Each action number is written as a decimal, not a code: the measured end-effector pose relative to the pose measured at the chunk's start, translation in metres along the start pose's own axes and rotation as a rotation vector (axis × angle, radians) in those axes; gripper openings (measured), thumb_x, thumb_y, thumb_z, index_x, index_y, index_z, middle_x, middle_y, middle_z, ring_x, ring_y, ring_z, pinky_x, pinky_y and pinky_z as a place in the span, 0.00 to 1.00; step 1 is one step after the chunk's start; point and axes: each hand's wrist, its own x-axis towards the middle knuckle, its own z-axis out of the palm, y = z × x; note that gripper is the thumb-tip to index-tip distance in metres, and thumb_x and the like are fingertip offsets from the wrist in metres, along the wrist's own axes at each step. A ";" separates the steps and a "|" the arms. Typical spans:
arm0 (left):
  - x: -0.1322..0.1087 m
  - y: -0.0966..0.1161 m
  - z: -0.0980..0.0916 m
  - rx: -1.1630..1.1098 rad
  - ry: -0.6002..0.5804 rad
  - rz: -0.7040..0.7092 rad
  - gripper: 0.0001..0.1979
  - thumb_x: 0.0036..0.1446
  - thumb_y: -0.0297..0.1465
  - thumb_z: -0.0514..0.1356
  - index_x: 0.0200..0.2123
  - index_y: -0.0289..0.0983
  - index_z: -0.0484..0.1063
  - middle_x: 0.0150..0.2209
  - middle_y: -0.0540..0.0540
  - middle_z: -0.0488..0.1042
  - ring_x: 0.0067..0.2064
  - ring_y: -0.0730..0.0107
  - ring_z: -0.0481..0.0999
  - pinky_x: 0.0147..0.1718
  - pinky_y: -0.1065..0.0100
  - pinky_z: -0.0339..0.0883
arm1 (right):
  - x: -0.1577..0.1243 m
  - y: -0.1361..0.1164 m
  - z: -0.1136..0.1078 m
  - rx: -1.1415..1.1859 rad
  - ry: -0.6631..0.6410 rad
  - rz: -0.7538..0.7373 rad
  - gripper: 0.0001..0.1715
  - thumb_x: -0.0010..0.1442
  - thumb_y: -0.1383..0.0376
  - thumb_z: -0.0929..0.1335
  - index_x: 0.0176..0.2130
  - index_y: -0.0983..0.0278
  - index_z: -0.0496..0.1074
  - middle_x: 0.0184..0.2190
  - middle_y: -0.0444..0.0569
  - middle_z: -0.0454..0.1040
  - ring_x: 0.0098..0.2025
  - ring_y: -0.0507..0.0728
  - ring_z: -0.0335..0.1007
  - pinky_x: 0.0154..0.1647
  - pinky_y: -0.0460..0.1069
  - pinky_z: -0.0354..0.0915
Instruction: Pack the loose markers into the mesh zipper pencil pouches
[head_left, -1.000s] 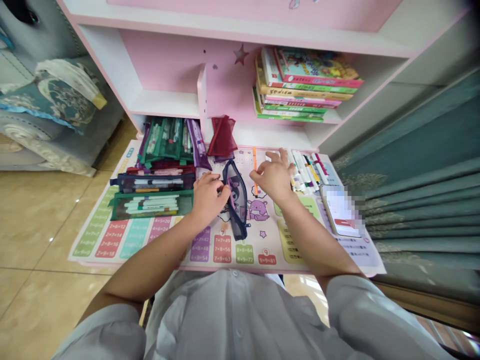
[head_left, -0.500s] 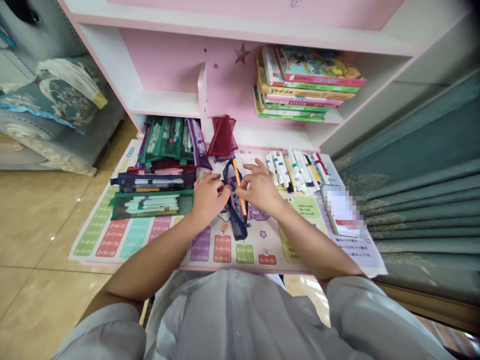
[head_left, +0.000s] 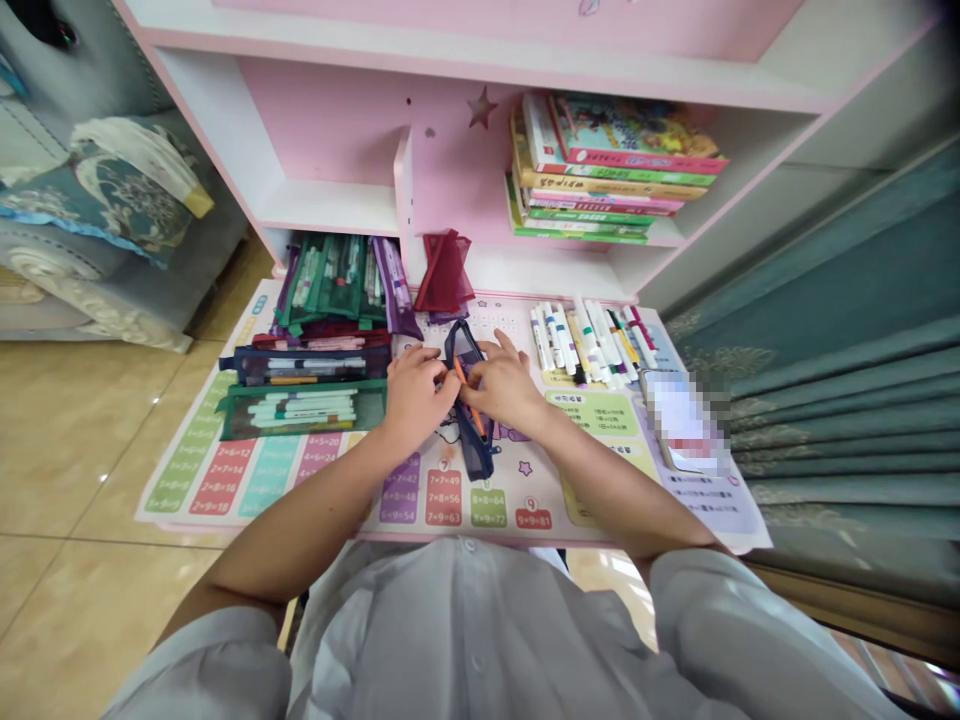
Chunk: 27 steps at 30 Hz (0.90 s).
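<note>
A dark blue mesh pencil pouch [head_left: 475, 455] lies unzipped on the desk, its long opening facing up. My left hand [head_left: 420, 393] pinches the pouch's left edge between thumb and fingers. At the opening, my right hand [head_left: 506, 383] has its thumb and fingertips closed on an orange pen [head_left: 478, 420], which lies low inside the pouch and is partly hidden by the fingers. To the right of my right hand, several mostly white markers [head_left: 589, 340] are laid out in a loose row.
Filled pouches, including a green mesh pouch [head_left: 304, 408], are piled at the left. Dark red mesh pouches [head_left: 444, 275] lie flat behind my hands. A phone [head_left: 679, 425] is at the right edge. Stacked books [head_left: 600, 190] sit on the pink shelf [head_left: 337, 205].
My right hand has moved down and slightly left, and the orange pen has gone from lying across the pouch opening to down inside it. My left hand stays on the pouch.
</note>
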 end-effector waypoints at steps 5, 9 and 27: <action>0.000 0.000 0.000 0.001 0.005 0.000 0.10 0.57 0.30 0.59 0.23 0.39 0.72 0.49 0.44 0.78 0.56 0.58 0.73 0.58 0.55 0.66 | 0.006 0.005 0.008 -0.031 -0.073 0.013 0.11 0.56 0.61 0.68 0.31 0.64 0.79 0.57 0.63 0.68 0.72 0.76 0.41 0.62 0.77 0.50; 0.000 -0.001 0.001 -0.004 0.007 0.003 0.11 0.57 0.31 0.58 0.23 0.39 0.72 0.49 0.43 0.78 0.55 0.57 0.73 0.58 0.54 0.66 | 0.007 0.005 0.009 -0.022 -0.084 0.028 0.11 0.56 0.60 0.69 0.32 0.63 0.79 0.57 0.62 0.67 0.72 0.76 0.41 0.62 0.76 0.49; -0.001 -0.001 -0.001 -0.030 0.012 0.027 0.11 0.57 0.30 0.58 0.22 0.38 0.71 0.44 0.43 0.78 0.53 0.57 0.74 0.54 0.54 0.68 | 0.048 0.104 -0.019 -0.346 0.166 0.568 0.22 0.58 0.60 0.67 0.49 0.68 0.75 0.64 0.63 0.59 0.71 0.78 0.35 0.59 0.77 0.50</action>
